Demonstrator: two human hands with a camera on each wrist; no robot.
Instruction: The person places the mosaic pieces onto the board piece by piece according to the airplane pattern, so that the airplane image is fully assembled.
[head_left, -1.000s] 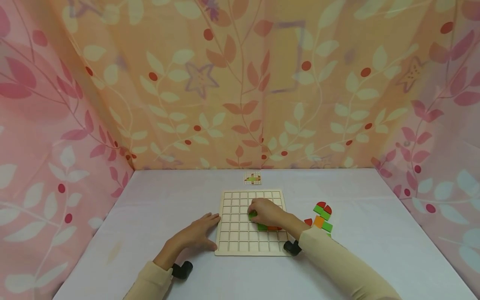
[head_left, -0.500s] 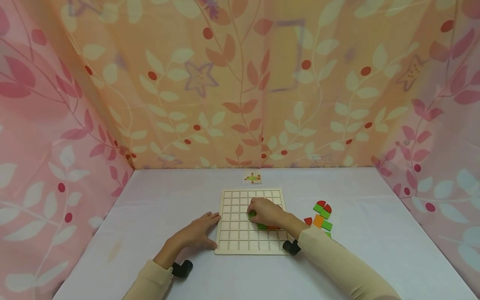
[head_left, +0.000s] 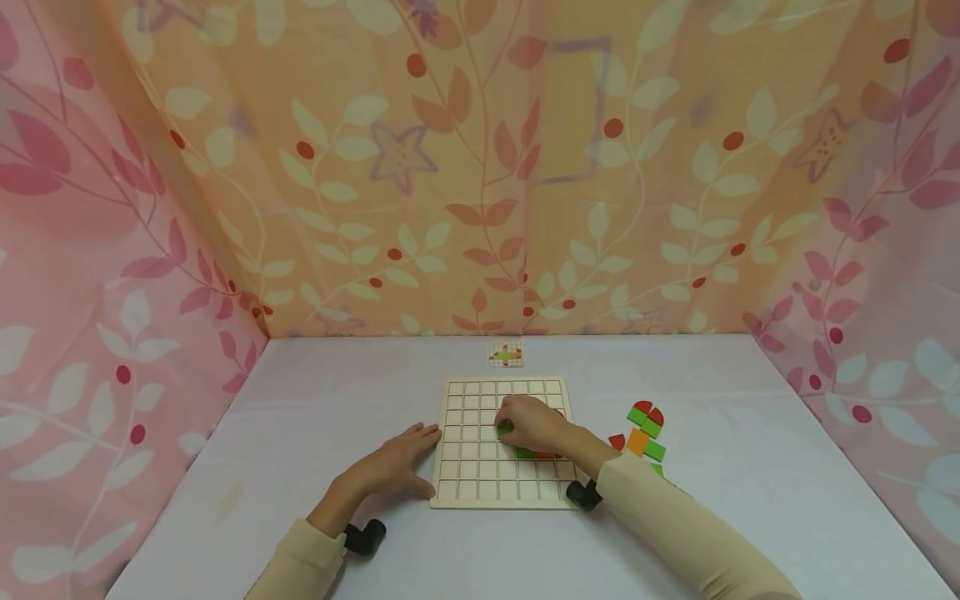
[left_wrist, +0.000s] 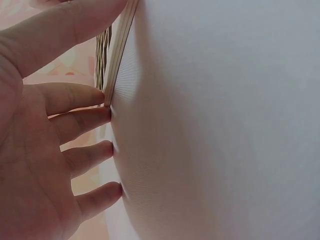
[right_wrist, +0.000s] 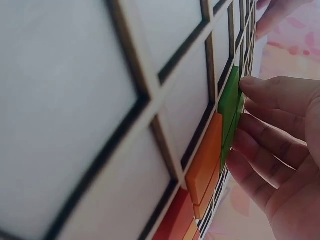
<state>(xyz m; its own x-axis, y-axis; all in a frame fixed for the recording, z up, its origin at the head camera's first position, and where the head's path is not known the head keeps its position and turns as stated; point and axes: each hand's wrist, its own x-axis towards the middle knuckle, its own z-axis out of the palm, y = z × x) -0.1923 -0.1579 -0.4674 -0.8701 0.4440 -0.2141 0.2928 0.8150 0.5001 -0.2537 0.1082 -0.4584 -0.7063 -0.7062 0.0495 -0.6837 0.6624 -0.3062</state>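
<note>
A wooden grid board (head_left: 468,492) lies on the white table. My right hand (head_left: 534,422) is over its middle, thumb and fingers pinching a green block (head_left: 506,427) at the board. In the right wrist view, its fingertips are right at green pieces, beside an orange block (right_wrist: 204,160) and a red piece (right_wrist: 175,217) set in the grid. The hand covers part of these pieces in the head view. At the board's left edge, my left hand (head_left: 393,464) is spread, with thumb and fingertips against the edge; the left wrist view shows its fingers (left_wrist: 82,122) extended.
Right of the board lie loose pieces: a red quarter-round (head_left: 642,407), an orange square (head_left: 637,442), a green block (head_left: 655,452) and several more. Behind the board is a small pattern card (head_left: 506,354). Floral curtains (head_left: 480,167) enclose the table's back and sides.
</note>
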